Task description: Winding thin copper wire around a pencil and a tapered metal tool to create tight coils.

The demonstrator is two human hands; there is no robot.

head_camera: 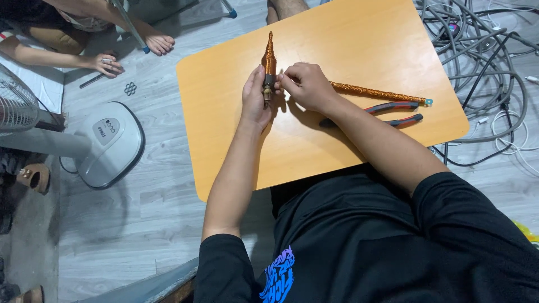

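Observation:
My left hand [255,101] grips the lower end of an orange, cone-shaped spool [269,59] wound with shiny copper-coloured wire, held upright over a light wooden board [359,39]. Close against it on the right, my right hand [306,85] pinches something small at the spool's dark base [268,90]; whether it is a wire end I cannot tell. Behind my right hand on the board lie a long orange wire-wrapped rod [382,93] and grey-and-red pliers [393,112].
A fan's white base [109,143] and its grille [17,104] stand at the left on the grey floor. Another person's hand [106,63] and foot [158,42] rest at the top left. A tangle of grey cables [483,50] fills the right.

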